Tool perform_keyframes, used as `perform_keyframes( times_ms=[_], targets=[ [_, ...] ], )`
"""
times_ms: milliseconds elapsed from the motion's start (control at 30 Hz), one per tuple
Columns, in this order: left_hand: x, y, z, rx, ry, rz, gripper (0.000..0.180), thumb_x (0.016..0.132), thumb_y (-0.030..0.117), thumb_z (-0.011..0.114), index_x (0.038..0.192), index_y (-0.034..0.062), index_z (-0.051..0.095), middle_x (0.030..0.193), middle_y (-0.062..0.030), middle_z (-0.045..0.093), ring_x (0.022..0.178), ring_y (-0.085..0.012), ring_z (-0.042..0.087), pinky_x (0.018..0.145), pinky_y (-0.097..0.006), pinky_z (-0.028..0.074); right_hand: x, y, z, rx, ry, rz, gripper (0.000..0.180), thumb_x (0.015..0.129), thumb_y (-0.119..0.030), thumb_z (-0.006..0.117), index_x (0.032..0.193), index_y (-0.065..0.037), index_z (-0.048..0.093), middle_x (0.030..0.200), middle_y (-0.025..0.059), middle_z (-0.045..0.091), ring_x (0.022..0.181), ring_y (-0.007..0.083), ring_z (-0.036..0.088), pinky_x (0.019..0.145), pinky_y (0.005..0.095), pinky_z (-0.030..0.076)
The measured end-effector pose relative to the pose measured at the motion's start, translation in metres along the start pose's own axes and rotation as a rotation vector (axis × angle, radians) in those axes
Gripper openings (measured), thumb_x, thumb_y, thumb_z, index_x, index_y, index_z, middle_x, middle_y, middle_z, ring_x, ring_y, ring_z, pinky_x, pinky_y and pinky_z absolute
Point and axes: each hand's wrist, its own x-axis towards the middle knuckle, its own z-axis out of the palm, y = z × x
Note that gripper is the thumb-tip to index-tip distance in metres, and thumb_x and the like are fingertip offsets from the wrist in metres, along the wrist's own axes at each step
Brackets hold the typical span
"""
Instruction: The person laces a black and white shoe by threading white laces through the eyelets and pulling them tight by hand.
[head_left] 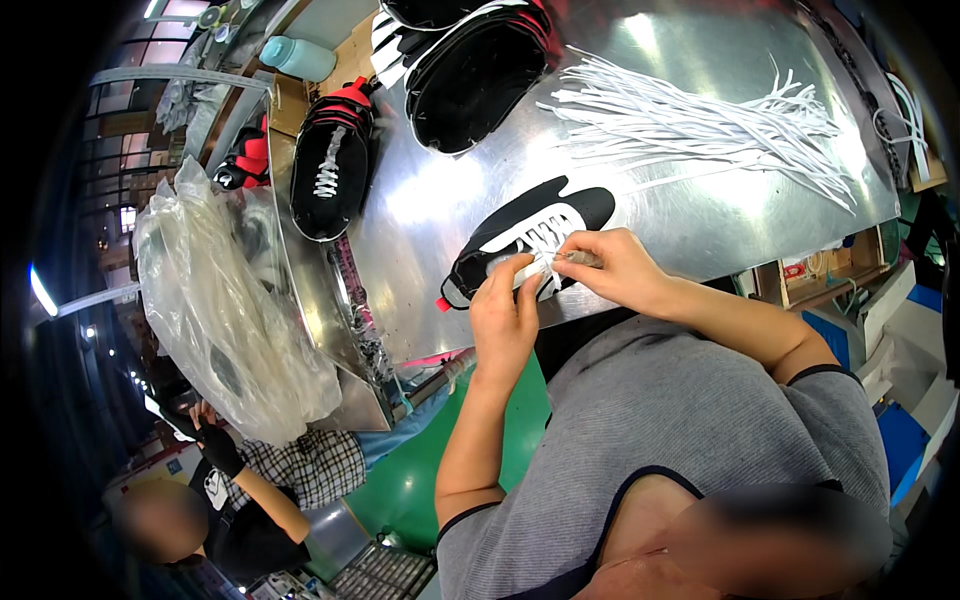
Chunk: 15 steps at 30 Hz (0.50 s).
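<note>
On steel table [700, 230] | black-white shoe [525, 240] under both hands' grip | left hand [503, 315] | right hand [615, 270]

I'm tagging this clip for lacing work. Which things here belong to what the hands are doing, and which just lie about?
In use:
black and white shoe
its white lace, pinched by the left hand and right hand
pile of white laces, the likely supply

Lying about:
black and red shoe
black shoes
clear plastic bag
teal bottle

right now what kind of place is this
Most likely a shoe factory's lacing station: both hands work a white lace into a black and white shoe on a metal table, beside a pile of loose white laces and more shoes.
</note>
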Motion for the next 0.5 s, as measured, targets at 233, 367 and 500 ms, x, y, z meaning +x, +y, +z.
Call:
perform_keyframes(
  times_ms=[233, 367, 500],
  targets=[
    [-0.002, 0.000, 0.005, 0.031, 0.022, 0.087, 0.026, 0.085, 0.009, 0.077, 0.107, 0.0023, 0.066, 0.097, -0.0114, 0.072, 0.082, -0.0210, 0.069, 0.070, -0.031, 0.053, 0.006, -0.008, 0.009, 0.057, 0.037, 0.084, 0.031, 0.089, -0.038, 0.069, 0.091, -0.007, 0.071, 0.072, 0.0085, 0.068, 0.066, 0.0225, 0.066, 0.064, 0.0344, 0.051],
    [0.000, -0.001, 0.014, 0.027, 0.102, 0.009, 0.026, 0.083, 0.010, 0.080, 0.104, 0.0022, 0.067, 0.092, -0.0101, 0.072, 0.078, -0.0200, 0.070, 0.069, -0.031, 0.053, 0.001, -0.007, 0.004, 0.142, 0.002, -0.029, 0.031, 0.094, -0.036, 0.065, 0.101, -0.007, 0.066, 0.081, 0.0106, 0.070, 0.072, 0.0221, 0.067, 0.068, 0.0339, 0.051],
    [0.000, 0.002, 0.018, -0.010, 0.165, 0.017, 0.024, 0.082, 0.010, 0.080, 0.099, 0.0015, 0.066, 0.088, -0.0123, 0.071, 0.075, -0.0271, 0.068, 0.066, -0.035, 0.051, -0.011, -0.008, -0.009, -0.012, -0.067, -0.057, 0.029, 0.099, -0.031, 0.060, 0.110, -0.005, 0.057, 0.087, 0.0149, 0.070, 0.078, 0.0287, 0.069, 0.069, 0.0382, 0.051]
  ],
)
